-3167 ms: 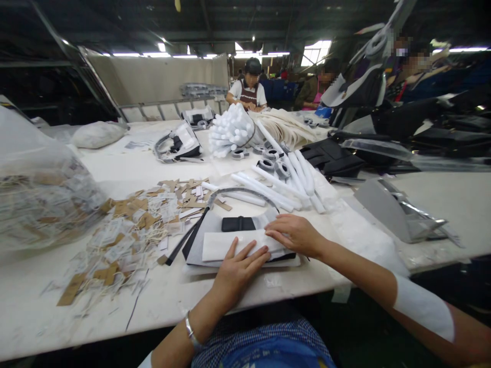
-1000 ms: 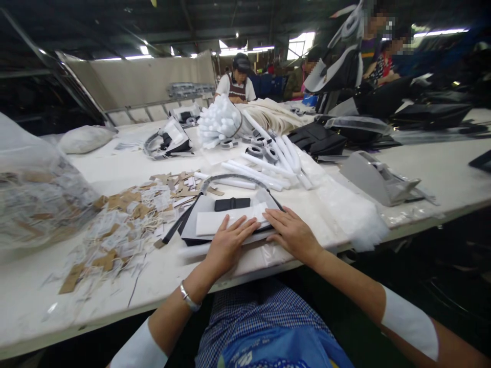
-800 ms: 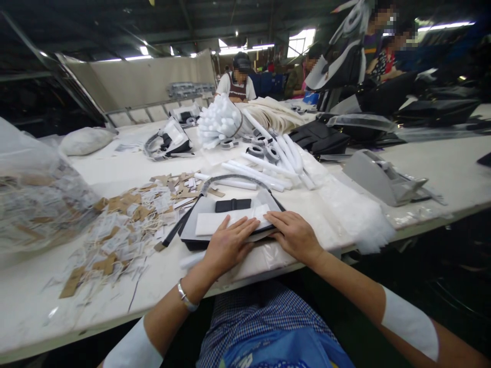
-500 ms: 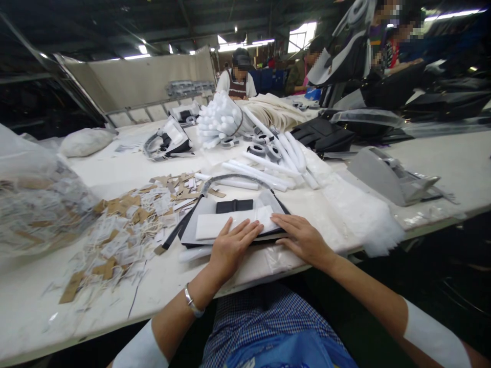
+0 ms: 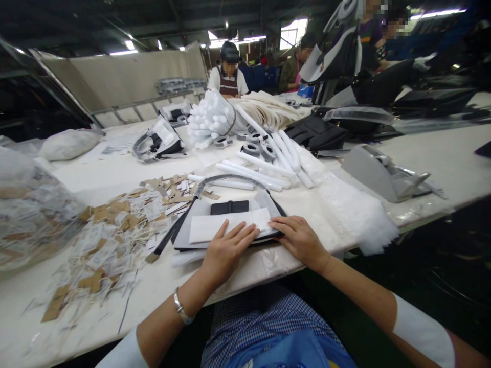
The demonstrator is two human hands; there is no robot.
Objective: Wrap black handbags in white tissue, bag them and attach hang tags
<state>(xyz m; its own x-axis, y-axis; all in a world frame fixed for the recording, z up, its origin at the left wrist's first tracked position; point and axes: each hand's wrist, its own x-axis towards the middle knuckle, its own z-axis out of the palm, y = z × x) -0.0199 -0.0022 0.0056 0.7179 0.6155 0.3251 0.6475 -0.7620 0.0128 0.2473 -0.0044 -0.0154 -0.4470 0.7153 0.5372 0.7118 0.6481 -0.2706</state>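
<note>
In front of me on the table lies a black handbag [image 5: 179, 239], its front covered with translucent white wrap and its handle wrapped and arched away from me. A folded white packing sheet [image 5: 203, 228] rests across the bag below its black strap tab [image 5: 229, 206]. My left hand [image 5: 229, 251] is spread flat on the sheet, fingers pointing away to the right. At the sheet's right end, my right hand [image 5: 301, 240] has bent fingers closed on its edge, the thumb low by the bag's bottom rim. Part of the sheet is hidden under my fingers.
Paper tags with strings [image 5: 115, 230] are heaped left of the bag, beside a clear plastic bag of tags [image 5: 34, 214]. White foam tubes [image 5: 249, 176] and grey rolls [image 5: 251, 149] lie beyond. A grey-covered bag [image 5: 378, 174] stands right. A co-worker [image 5: 229, 76] sits opposite.
The fingers of my right hand have curled in at the sheet's right end, where they were straighter before. My left hand stays flat on the sheet. The whole view has shifted slightly.
</note>
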